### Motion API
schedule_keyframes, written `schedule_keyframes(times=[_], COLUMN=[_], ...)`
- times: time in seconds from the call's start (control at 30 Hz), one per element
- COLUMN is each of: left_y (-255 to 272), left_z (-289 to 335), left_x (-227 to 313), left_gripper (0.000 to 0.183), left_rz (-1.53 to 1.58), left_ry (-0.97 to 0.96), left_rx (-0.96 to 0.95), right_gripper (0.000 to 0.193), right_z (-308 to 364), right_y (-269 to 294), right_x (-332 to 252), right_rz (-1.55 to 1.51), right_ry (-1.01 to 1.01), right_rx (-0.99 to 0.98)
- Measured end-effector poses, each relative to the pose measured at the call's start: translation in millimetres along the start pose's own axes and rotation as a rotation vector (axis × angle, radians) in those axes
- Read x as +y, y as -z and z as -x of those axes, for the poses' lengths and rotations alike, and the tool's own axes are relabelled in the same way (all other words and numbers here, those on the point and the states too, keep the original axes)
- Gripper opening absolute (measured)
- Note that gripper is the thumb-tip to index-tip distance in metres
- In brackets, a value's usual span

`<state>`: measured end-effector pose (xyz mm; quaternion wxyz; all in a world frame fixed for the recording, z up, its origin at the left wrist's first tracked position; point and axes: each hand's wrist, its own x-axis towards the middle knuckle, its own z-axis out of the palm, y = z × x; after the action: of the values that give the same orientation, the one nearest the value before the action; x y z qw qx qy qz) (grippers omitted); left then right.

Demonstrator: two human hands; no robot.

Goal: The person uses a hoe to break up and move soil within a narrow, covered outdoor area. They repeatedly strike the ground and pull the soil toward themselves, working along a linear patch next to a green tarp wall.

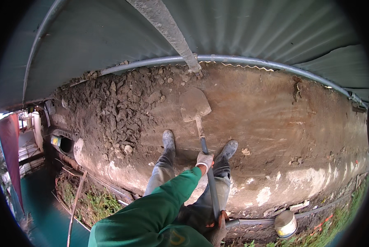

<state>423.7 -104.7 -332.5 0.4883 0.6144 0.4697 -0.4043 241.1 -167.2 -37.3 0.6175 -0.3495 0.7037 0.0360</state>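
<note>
Left hand (205,159) wrapped round shovel (194,103) mid-shaft, right hand (220,227) closed on its handle end. Blade by the ground (266,119); contact unclear. Loose soil (122,111) left of shovel. Probably scraping; next stroke needs low blade, firm grip.

Daylight falls soft, far left glares, and fisheye bends edges.

Corrugated grey sheeting (254,31) and 1 thick post (166,29) border brown earthen ground (271,111).
</note>
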Motion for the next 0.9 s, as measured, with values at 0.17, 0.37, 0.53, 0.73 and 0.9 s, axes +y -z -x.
schedule_keyframes(times=[0.17,0.37,0.53,0.73,0.9], left_y=[86,161,188,207,221], left_z=[-6,-42,-86,-124,-138], left_x=[-15,33,83,109,105], left_gripper=[0.033,0.032,0.027,0.027,0.026], left_rz=[-0.244,-0.392,-0.389,-0.487,-0.513], left_ry=[-0.017,0.01,-0.084,-0.113,-0.101], left_rx=[-0.028,-0.075,-0.113,-0.101,-0.11], right_gripper=[0.033,0.038,0.032,0.031,0.038], right_z=[82,95,89,78,80], right_y=[-70,-131,-208,-264,-276], right_x=[100,207,224,220,235], right_rz=[-0.325,-0.556,-0.44,-0.687,-0.629], right_ry=[-0.158,-0.099,0.002,-0.1,-0.137], right_rx=[0.253,-0.05,0.063,-0.037,0.004])
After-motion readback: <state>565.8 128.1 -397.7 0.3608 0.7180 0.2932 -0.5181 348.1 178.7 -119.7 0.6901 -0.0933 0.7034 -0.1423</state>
